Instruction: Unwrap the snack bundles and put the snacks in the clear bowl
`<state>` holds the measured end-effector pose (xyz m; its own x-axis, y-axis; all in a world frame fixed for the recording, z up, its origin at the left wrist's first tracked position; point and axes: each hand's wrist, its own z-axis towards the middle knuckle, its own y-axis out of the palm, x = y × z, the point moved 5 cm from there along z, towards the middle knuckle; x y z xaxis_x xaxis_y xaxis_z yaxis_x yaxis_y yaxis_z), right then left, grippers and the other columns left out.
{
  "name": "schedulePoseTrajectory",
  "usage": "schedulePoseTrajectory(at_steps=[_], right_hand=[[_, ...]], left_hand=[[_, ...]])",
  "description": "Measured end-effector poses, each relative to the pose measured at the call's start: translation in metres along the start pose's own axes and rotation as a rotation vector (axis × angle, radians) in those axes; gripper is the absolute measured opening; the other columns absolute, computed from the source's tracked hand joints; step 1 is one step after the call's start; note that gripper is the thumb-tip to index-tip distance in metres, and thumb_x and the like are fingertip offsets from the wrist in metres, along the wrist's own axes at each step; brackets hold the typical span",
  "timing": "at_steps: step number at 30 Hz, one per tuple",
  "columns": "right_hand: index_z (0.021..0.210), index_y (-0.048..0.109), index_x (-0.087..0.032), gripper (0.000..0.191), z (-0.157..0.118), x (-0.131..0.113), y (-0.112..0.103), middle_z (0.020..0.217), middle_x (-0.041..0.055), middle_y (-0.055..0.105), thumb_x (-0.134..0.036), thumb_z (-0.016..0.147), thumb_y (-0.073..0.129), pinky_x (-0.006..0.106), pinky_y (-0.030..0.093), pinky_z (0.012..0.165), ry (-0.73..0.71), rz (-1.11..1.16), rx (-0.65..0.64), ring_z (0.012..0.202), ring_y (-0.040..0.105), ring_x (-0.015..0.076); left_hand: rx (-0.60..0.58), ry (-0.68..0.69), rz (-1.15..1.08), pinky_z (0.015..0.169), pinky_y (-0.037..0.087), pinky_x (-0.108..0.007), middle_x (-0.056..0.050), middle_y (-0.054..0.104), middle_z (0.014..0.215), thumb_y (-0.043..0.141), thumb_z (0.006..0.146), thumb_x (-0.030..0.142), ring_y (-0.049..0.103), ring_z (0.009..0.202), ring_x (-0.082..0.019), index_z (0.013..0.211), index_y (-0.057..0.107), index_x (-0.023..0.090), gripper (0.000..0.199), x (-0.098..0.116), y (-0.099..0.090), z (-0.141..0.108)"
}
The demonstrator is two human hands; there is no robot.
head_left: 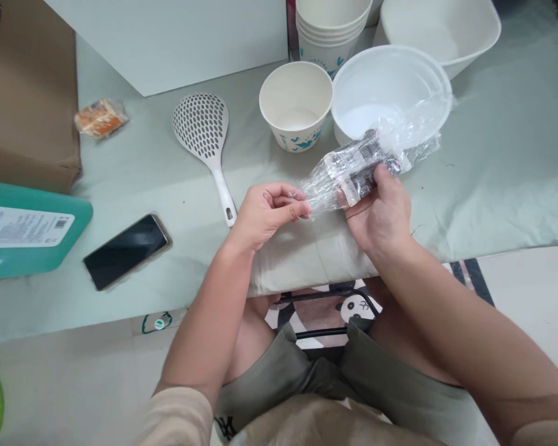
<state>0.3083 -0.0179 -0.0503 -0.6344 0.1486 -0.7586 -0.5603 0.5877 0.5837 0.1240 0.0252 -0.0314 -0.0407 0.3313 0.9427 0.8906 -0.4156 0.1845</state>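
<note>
My right hand (pixel 381 214) grips a clear plastic bag (pixel 325 179) with dark, printed contents that I cannot make out. With pinched fingers, my left hand (pixel 274 210) holds the bag's left end. The bag's loose right part overlaps the front of a white plastic bowl (pixel 390 87). Just behind the hands stands a single paper cup (pixel 295 105) with blue print. A grey slotted skimmer (pixel 202 133) lies left of the cup, its handle end close to my left wrist.
A stack of paper cups (pixel 332 31) and a white square tub (pixel 439 28) stand at the back. On the left are a phone (pixel 128 251), a wrapped snack (pixel 101 118), a green bottle (pixel 32 229) and a cardboard box (pixel 28 93). The table's front edge runs above my lap.
</note>
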Motion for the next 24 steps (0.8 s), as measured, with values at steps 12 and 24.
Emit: schedulePoseTrajectory(at_steps=[12,24], right_hand=[[0.108,0.065,-0.03,0.04,-0.014,0.011,0.008,0.104,0.001,0.075,-0.061,0.085,0.074,0.046,0.064,0.092,0.027,-0.338,-0.368,0.114,0.072,0.0275],[0.113,0.072,-0.028,0.044,-0.029,0.004,0.021,0.104,0.0014,0.074,-0.063,0.086,0.075,0.04,0.057,0.094,-0.054,-0.558,-0.547,0.097,0.067,0.0212]], left_hand=[[0.02,0.043,-0.262,0.065,0.057,-0.018,0.001,0.073,0.087,0.094,0.062,0.059,0.07,0.073,-0.008,0.094,0.07,0.02,0.056,0.009,-0.001,0.003],[-0.03,0.053,-0.142,0.071,0.058,-0.028,-0.001,0.074,0.088,0.089,0.072,0.055,0.07,0.082,-0.017,0.091,0.072,0.023,0.041,0.001,0.007,0.001]])
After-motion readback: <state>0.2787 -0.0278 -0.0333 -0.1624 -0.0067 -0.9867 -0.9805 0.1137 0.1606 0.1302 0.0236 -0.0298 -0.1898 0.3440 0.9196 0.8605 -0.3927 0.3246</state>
